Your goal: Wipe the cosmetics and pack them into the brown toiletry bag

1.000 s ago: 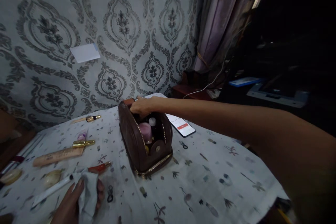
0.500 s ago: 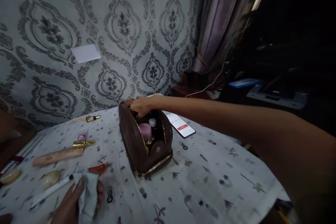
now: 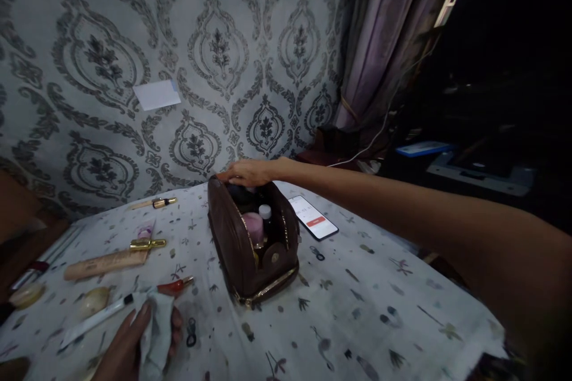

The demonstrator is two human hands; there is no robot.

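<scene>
A dark brown zip bag [image 3: 227, 238] stands unzipped on the table, with a pink item [image 3: 253, 228] and a white-capped bottle [image 3: 265, 212] inside. My right hand [image 3: 252, 172] rests over the bag's far end, its fingers bent at the rim; whether they grip anything is hidden. At the lower left my left hand [image 3: 134, 339] holds a pale cloth [image 3: 156, 333] between thumb and fingers. Close to that hand are a white tube with a black cap [image 3: 96, 322] and a small red tube [image 3: 172, 287].
A phone [image 3: 316, 220] lies right of the bag. On the left are a beige tube [image 3: 107, 264], a gold tube [image 3: 147, 244], round jars and a gold-capped item [image 3: 164, 202]. The patterned wall [image 3: 218, 101] rises behind the table.
My right hand has risen from inside the bag to its far rim. The view has shifted slightly, while my left hand keeps the cloth.
</scene>
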